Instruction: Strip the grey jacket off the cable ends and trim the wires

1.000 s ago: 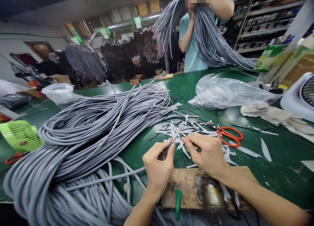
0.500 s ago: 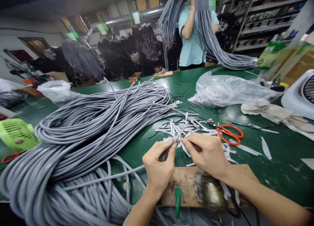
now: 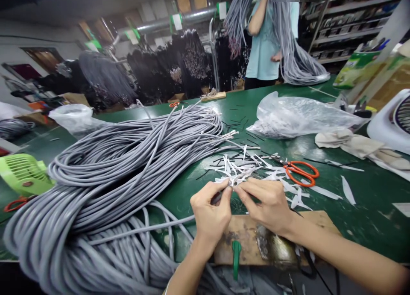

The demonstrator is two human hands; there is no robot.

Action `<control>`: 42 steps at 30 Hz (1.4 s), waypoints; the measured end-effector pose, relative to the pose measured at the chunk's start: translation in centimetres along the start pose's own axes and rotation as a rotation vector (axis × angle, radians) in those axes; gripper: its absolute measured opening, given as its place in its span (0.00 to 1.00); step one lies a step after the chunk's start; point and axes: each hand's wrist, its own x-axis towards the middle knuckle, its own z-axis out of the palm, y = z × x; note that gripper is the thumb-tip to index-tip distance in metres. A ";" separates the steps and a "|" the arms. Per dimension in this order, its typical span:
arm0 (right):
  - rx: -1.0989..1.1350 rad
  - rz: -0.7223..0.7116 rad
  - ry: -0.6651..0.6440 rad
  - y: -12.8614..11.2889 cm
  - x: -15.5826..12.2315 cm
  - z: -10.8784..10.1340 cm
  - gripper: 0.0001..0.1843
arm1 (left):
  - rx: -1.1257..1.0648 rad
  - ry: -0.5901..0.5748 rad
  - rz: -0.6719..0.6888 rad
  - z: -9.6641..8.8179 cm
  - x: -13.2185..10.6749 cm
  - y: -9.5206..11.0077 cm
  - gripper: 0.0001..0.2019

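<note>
My left hand pinches the stripped end of a grey cable between thumb and fingers. My right hand meets it from the right, its thumb and forefinger pinched on the thin wires at the cable's tip. Both hands hover over a worn wooden board clamped at the near edge of the green table. A big heap of grey cables fills the table's left half. White strips of paper scrap lie just beyond my fingers.
Orange-handled scissors lie right of the scraps. A clear plastic bag, a cloth and a white fan sit at the right. A green fan is at the left. Across the table a person lifts a cable bundle.
My hands stay pinched on the cable end, shifting slightly. The person across the table has moved right and raised the cable bundle higher.
</note>
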 end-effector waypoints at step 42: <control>0.146 0.259 -0.112 0.7 1.4 0.4 0.20 | 0.106 0.002 0.080 -0.5 0.7 -0.2 0.08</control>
